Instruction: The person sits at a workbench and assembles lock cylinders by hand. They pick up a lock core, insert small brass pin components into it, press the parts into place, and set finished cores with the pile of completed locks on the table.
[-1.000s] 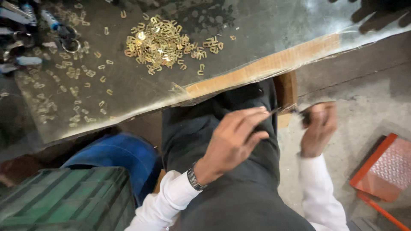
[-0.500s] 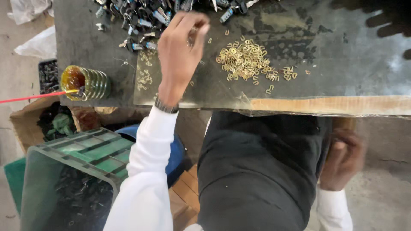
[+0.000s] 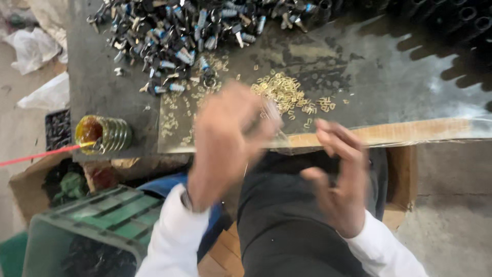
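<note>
Head view, looking down over the lap at a workbench [image 3: 123, 102]. Two hands raised in front of the bench edge, both motion-blurred.

Left hand [image 3: 228, 136]: fingers curled, pinching a thin bright piece [image 3: 270, 112] at the fingertips; what the piece is, too blurred to tell. White sleeve, watch at the wrist.

Right hand [image 3: 341, 179]: palm turned up, fingers spread and loosely bent, nothing seen in it. Near the left hand, not touching it.

On the bench: one heap of small brass clips [image 3: 282, 90], just beyond the left hand's fingertips, too many to count; a thinner scatter of the same clips to its left. One larger pile of dark metal parts [image 3: 179, 25] with blue-silver ends, along the far edge, uncountable.

One ribbed jar [image 3: 102, 134] lying on its side at the bench's left front corner, orange inside, one red stick [image 3: 36, 155] poking from its mouth.

Below the bench, left: one green crate [image 3: 87, 220], dark contents. Two white bags [image 3: 38, 66] on the floor, far left
</note>
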